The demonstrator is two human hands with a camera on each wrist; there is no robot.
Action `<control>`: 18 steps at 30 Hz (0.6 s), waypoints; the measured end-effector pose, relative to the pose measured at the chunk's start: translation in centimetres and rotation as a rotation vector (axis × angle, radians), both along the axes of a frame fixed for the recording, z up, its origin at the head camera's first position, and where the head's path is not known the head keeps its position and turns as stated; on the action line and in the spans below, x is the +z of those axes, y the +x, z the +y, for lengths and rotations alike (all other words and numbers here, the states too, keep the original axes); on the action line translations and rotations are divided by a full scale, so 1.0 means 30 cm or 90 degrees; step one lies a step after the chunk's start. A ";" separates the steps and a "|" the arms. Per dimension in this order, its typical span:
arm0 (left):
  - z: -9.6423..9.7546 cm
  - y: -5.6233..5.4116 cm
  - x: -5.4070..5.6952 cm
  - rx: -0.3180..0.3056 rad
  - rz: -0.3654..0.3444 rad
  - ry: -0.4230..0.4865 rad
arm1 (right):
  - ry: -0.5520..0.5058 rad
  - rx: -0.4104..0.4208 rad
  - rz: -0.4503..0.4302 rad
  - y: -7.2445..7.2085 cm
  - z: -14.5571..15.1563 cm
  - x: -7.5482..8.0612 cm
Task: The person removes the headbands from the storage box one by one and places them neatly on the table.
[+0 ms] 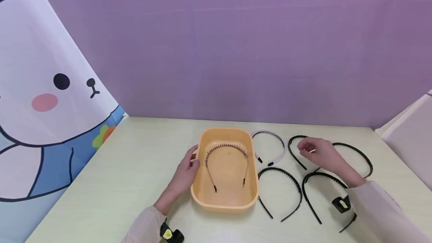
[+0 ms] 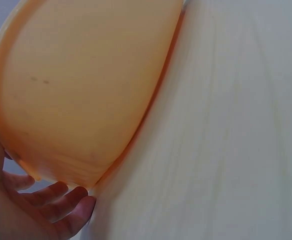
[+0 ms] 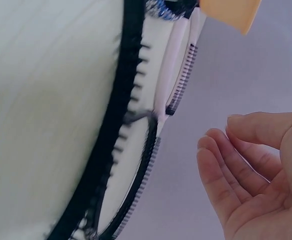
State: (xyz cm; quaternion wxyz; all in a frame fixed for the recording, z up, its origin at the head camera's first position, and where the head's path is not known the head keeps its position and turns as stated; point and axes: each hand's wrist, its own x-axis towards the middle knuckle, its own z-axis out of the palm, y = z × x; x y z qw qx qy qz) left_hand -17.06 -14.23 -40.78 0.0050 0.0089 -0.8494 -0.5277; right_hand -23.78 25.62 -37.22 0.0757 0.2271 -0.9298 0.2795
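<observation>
My left hand point(image 1: 185, 173) holds the left side of an orange plastic tub point(image 1: 224, 208), thumb at the rim. In the left wrist view its fingers point(image 2: 61, 207) rest against the tub's outer wall. A thin toothed headband point(image 1: 227, 145) with dark tips lies in the tub. Above the black headbands at the right, my right hand point(image 1: 318, 153) hovers with bent fingers, holding nothing. The nearest are the back black headband point(image 1: 291, 147) and another black headband point(image 1: 366, 156), partly behind the hand. In the right wrist view, thumb and fingertips stand apart.
Right of the tub lie a lilac headband point(image 1: 283, 147), a black toothed headband point(image 1: 297, 183) and a larger black headband point(image 1: 308, 201), partly under the right sleeve. A purple backdrop point(image 1: 229, 66) borders the table point(image 1: 152, 141) at the back; a cartoon panel point(image 1: 50, 134) stands left.
</observation>
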 end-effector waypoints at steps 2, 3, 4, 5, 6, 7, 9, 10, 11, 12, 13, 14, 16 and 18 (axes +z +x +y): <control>0.000 0.001 0.001 0.000 0.003 0.001 | 0.000 0.003 0.006 0.000 -0.015 0.002; 0.001 0.001 0.001 0.001 0.002 0.001 | 0.000 0.007 0.010 0.001 -0.022 0.002; 0.001 0.001 0.002 0.001 0.002 0.001 | -0.001 0.009 0.013 0.000 -0.029 0.003; 0.001 0.000 0.002 0.002 0.002 0.001 | -0.002 0.013 0.018 0.000 -0.037 0.003; 0.001 -0.001 0.002 0.003 0.000 0.000 | -0.003 0.017 0.022 0.000 -0.044 0.004; 0.001 -0.002 0.003 0.005 -0.002 0.000 | -0.004 0.021 0.025 0.000 -0.052 0.005; 0.001 -0.003 0.003 0.004 -0.001 -0.001 | -0.010 0.028 0.025 0.002 -0.068 0.008; 0.002 -0.003 0.002 0.004 -0.002 -0.002 | -0.014 0.030 0.021 0.002 -0.075 0.010; 0.002 -0.003 0.003 0.004 -0.002 -0.001 | -0.016 0.031 0.018 0.003 -0.083 0.013; 0.002 -0.003 0.003 0.003 -0.001 -0.001 | -0.018 0.032 0.014 0.003 -0.090 0.016; 0.003 -0.002 0.003 0.002 0.000 -0.001 | -0.021 0.033 0.008 0.003 -0.097 0.018; 0.003 -0.002 0.003 0.001 0.000 -0.001 | -0.023 0.034 0.003 0.003 -0.104 0.020; 0.003 0.000 0.002 0.001 0.000 0.000 | -0.022 0.038 -0.004 0.002 -0.118 0.022; 0.003 0.001 0.002 -0.001 0.002 -0.001 | -0.024 0.045 -0.004 -0.001 -0.133 0.021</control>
